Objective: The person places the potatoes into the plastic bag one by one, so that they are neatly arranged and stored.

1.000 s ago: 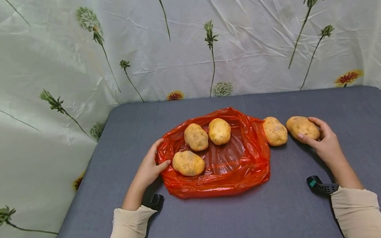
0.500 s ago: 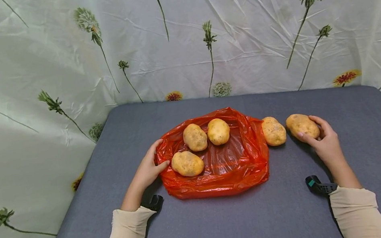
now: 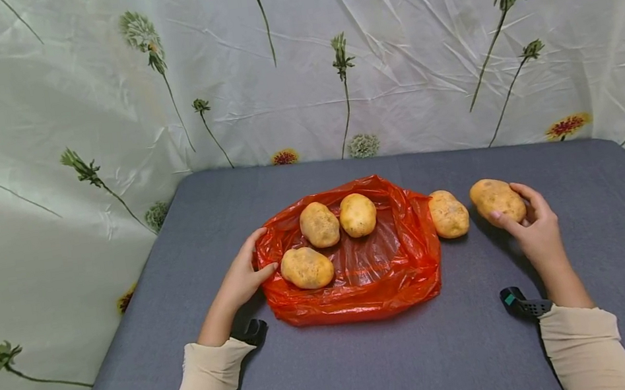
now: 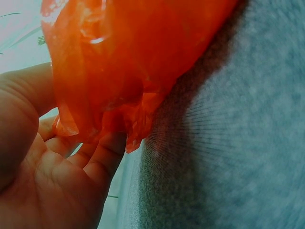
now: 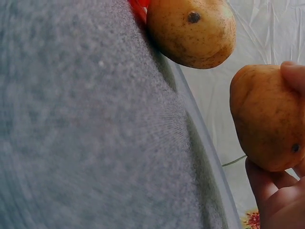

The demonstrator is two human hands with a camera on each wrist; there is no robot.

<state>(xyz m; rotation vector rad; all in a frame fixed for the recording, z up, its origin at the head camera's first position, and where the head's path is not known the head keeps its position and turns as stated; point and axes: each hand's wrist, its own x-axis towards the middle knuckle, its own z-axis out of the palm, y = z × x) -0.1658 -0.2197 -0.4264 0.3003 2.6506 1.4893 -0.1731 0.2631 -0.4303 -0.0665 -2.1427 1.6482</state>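
A red plastic bag [image 3: 358, 307] lies spread wide on the table, its mouth facing up. Inside rest three potatoes: one at the left front [image 3: 307, 268], one behind it [image 3: 319, 225] and one at the back [image 3: 358, 215]. My left hand [image 3: 242, 278] holds the bag's left edge; in the left wrist view thumb and fingers [image 4: 102, 155] sit around the crinkled plastic [image 4: 124, 62]. On the right, my right hand [image 3: 541, 236] grips a potato [image 3: 496, 199] between thumb and fingers, raised off the table. Another potato [image 3: 450, 214] lies against the bag's right side.
The grey table [image 3: 397, 369] runs back to a pale sheet [image 3: 289, 111] with a dandelion print, which hangs behind and along the left. Each wrist wears a black strap mount, one on the left [image 3: 252, 332] and one on the right [image 3: 524, 304].
My right hand has lifted its potato a little, up and away from the table. The left hand, the bag and the other potatoes stay where they were.
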